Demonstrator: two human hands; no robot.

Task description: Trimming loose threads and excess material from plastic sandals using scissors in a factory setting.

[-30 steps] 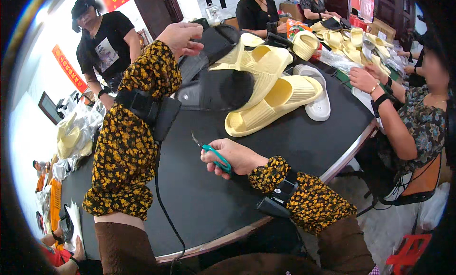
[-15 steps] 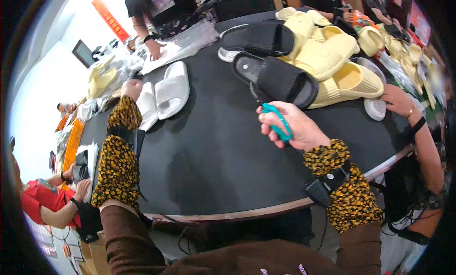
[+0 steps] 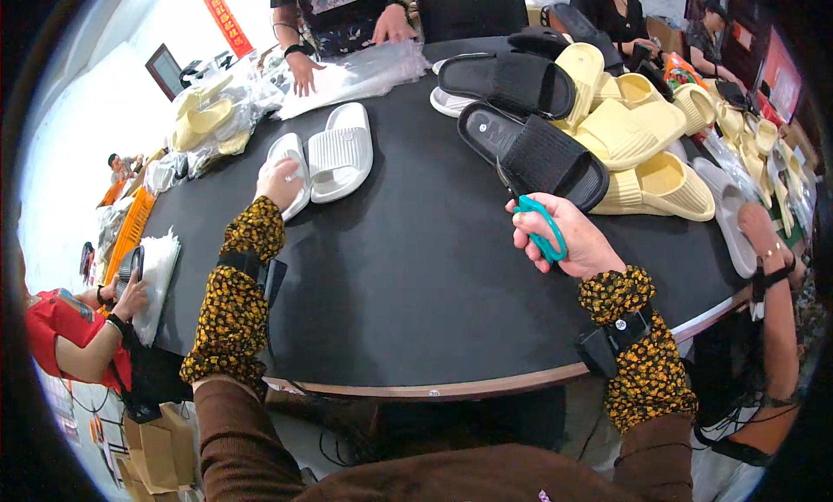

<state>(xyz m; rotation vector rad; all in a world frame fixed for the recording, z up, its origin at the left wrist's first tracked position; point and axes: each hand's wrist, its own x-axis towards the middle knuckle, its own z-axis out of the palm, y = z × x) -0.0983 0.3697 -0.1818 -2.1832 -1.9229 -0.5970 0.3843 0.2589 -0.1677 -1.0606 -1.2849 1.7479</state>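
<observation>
Two white slide slippers lie side by side on the black tabletop, left of centre. My left hand is closed at the strap of the left white slipper, its fingers curled and partly hidden. The right white slipper lies beside it, untouched. In my right hand are small scissors with teal handles, held in a fist. Their thin blades point up and away, in front of a black slide slipper at the near edge of a slipper pile.
Pale yellow slippers and a second black slipper form the pile. At right, a co-worker's hand holds a whitish slipper. Across the table, another person's hands rest on clear plastic bags. Bagged slippers lie far left.
My left hand has moved right and nearer, onto the left white slipper. My right hand still grips the scissors. The co-worker at right has drawn a whitish slipper out from the pile's edge.
</observation>
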